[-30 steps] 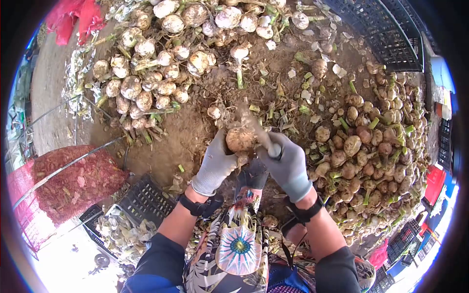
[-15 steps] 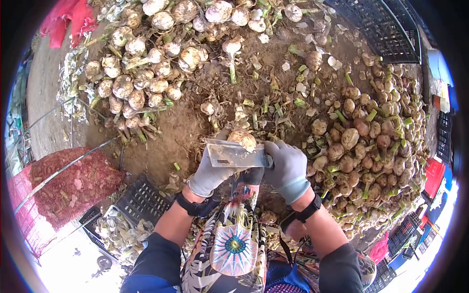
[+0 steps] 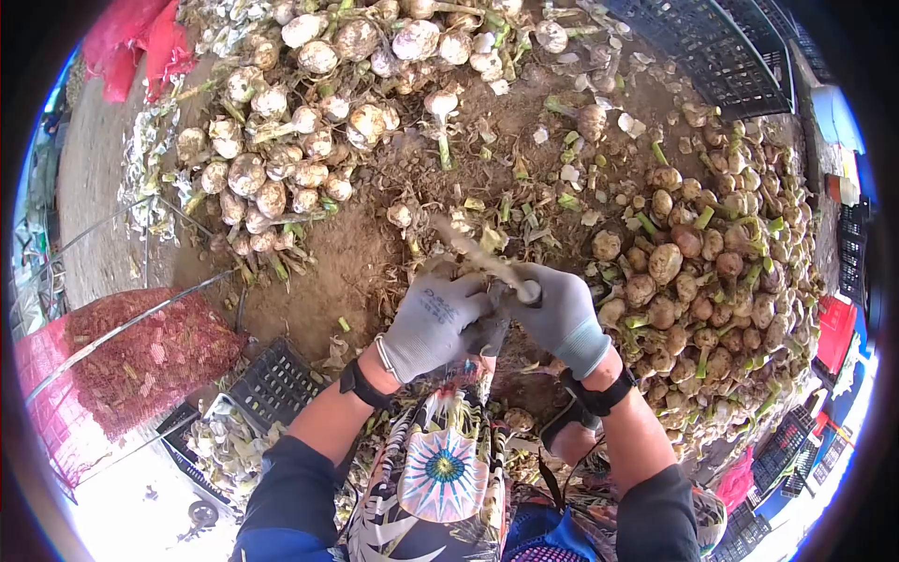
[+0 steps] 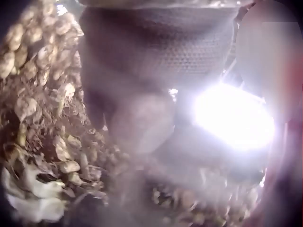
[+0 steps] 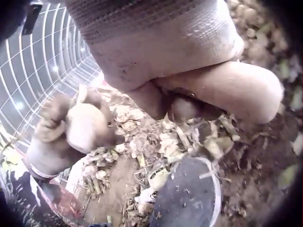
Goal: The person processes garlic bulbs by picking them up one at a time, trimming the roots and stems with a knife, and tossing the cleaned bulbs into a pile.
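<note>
In the head view my gloved left hand (image 3: 433,317) is turned with its printed back upward, its fingers curled in front of my body. The right wrist view shows that hand gripping a pale garlic bulb (image 5: 86,126), which the glove hides from above. My gloved right hand (image 3: 554,314) grips a cleaver close beside it. The cleaver's blade (image 3: 479,251) is blurred and seen nearly edge-on, slanting up and to the left from the fist. Both hands are above the soil, with a shoe (image 5: 189,191) below them.
A heap of garlic bulbs (image 3: 693,290) lies on the right, and another pile (image 3: 281,169) at upper left. Cut stems and skins litter the soil between. Black crates (image 3: 721,56) stand at upper right. A red mesh sack (image 3: 154,356) sits at left inside a wire frame.
The left hand has rolled over, so its back now faces up and the bulb is hidden. The cleaver's blade, broadside over the bulb half a second ago, is now edge-on, pointing up-left.
</note>
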Demonstrator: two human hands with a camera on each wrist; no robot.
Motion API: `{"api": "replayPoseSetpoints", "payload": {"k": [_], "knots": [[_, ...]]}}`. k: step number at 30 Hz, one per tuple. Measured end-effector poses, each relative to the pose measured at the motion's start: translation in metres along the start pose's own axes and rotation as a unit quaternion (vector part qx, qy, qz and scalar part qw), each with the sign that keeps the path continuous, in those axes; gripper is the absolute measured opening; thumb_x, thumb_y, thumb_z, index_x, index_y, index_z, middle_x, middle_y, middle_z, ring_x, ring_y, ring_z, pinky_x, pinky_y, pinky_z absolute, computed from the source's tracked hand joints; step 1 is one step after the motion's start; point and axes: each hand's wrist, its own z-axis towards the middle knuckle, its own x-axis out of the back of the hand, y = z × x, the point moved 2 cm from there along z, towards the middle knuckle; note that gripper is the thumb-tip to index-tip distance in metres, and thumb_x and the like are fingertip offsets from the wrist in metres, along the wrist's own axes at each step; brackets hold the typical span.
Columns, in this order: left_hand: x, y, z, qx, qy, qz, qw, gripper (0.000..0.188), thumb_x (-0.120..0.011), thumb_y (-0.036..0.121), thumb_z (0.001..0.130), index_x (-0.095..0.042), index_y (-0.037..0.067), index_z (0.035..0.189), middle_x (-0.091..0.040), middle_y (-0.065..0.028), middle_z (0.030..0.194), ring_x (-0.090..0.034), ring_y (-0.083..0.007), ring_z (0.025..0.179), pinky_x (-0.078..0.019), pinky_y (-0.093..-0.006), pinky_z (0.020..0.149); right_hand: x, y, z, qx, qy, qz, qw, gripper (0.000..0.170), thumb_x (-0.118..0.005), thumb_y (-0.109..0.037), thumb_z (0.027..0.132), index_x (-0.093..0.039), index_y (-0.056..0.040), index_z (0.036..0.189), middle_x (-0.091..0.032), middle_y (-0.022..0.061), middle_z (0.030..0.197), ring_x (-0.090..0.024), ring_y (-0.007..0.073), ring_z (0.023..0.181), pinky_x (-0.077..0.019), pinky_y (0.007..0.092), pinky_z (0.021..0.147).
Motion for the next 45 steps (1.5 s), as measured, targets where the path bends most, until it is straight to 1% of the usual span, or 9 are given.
{"api": "replayPoseSetpoints", "payload": {"k": [6,9,14,15,20,30,33,37,45], "knots": [[0.039,0.029,0.004,-0.109,0.022,0.139,0.984,0.014,-0.073,0.007,0.070,-0.065,0.011,0.081,-0.065,-0.0048,0.091,-0.065,-0.0298,0.090,-0.0523,-0.0433,0.081,-0.013,0.086,-0.017,-0.166,-0.015,-0.206,0.964,0.028,-0.065,-0.026,0.084,-0.069,-0.0085,0.106,-0.069,0.0189,0.082,-0.067,0.0389,0.080,-0.0551,0.0429,0.071],[0.019,0.063,0.039,-0.032,0.079,-0.202,0.976,0.020,-0.068,0.002,0.074,-0.067,0.009,0.093,-0.067,-0.0057,0.104,-0.065,-0.0313,0.101,-0.0553,-0.0414,0.080,-0.050,0.123,-0.045,-0.172,-0.007,0.018,0.985,0.033,-0.065,-0.031,0.087,-0.068,-0.0048,0.106,-0.072,0.0138,0.085,-0.067,0.0333,0.077,-0.0549,0.0403,0.074],[0.014,0.110,0.087,-0.171,0.156,-0.215,0.949,0.051,-0.070,0.005,0.076,-0.061,0.010,0.126,-0.061,-0.0141,0.128,-0.064,-0.0315,0.107,-0.0555,-0.0392,0.089,-0.135,0.162,-0.052,-0.294,0.452,0.254,0.803,0.015,-0.066,0.000,0.084,-0.073,-0.0022,0.098,-0.072,0.0007,0.085,-0.063,0.0141,0.070,-0.0509,0.0286,0.068],[0.018,0.073,0.084,-0.091,0.166,-0.197,0.962,0.047,-0.069,0.004,0.077,-0.062,0.009,0.123,-0.062,-0.0134,0.122,-0.066,-0.0301,0.100,-0.0566,-0.0370,0.081,-0.022,0.085,-0.047,-0.100,0.068,0.209,0.970,0.017,-0.065,-0.008,0.089,-0.071,0.0020,0.102,-0.071,0.0030,0.090,-0.064,0.0139,0.080,-0.0524,0.0277,0.077],[-0.001,-0.119,0.010,0.383,0.154,0.199,0.889,0.047,-0.072,0.012,0.074,-0.057,0.004,0.118,-0.063,-0.0189,0.103,-0.065,-0.0372,0.097,-0.0548,-0.0444,0.079,-0.008,0.092,-0.023,-0.247,0.103,0.318,0.909,0.023,-0.072,-0.004,0.083,-0.072,0.0012,0.106,-0.070,0.0004,0.082,-0.062,0.0067,0.074,-0.0512,0.0228,0.067],[-0.030,-0.018,0.018,0.231,0.207,-0.201,0.929,0.051,-0.066,-0.002,0.075,-0.056,0.004,0.124,-0.068,-0.0161,0.103,-0.068,-0.0287,0.096,-0.0549,-0.0382,0.083,-0.053,0.021,0.037,-0.137,0.083,0.465,0.871,0.031,-0.074,-0.009,0.087,-0.068,0.0006,0.116,-0.070,-0.0007,0.095,-0.061,0.0046,0.080,-0.0504,0.0206,0.071],[-0.031,-0.016,0.014,0.350,0.142,-0.561,0.737,0.052,-0.067,0.000,0.079,-0.054,0.004,0.128,-0.062,0.0011,0.092,-0.060,-0.0072,0.073,-0.0481,-0.0218,0.059,-0.051,0.014,0.031,-0.119,0.081,0.448,0.883,0.028,-0.074,-0.010,0.088,-0.069,0.0011,0.113,-0.070,0.0001,0.094,-0.062,0.0050,0.080,-0.0506,0.0210,0.071],[-0.020,-0.023,0.000,0.321,0.075,-0.471,0.818,0.050,-0.063,0.002,0.081,-0.052,0.003,0.129,-0.062,-0.0001,0.090,-0.060,-0.0072,0.070,-0.0461,-0.0210,0.055,-0.037,0.011,0.022,-0.107,0.034,0.377,0.919,0.025,-0.073,-0.011,0.088,-0.070,0.0006,0.110,-0.071,0.0013,0.095,-0.063,0.0055,0.082,-0.0520,0.0221,0.074],[0.006,-0.008,-0.006,0.387,0.011,-0.631,0.672,0.068,-0.056,-0.002,0.077,-0.044,0.002,0.143,-0.060,0.0001,0.081,-0.045,-0.0051,0.046,-0.0334,-0.0193,0.042,-0.017,-0.005,0.004,-0.113,-0.028,0.395,0.911,0.024,-0.072,-0.008,0.087,-0.070,0.0006,0.109,-0.071,0.0018,0.096,-0.065,0.0077,0.085,-0.0536,0.0253,0.078]]}}
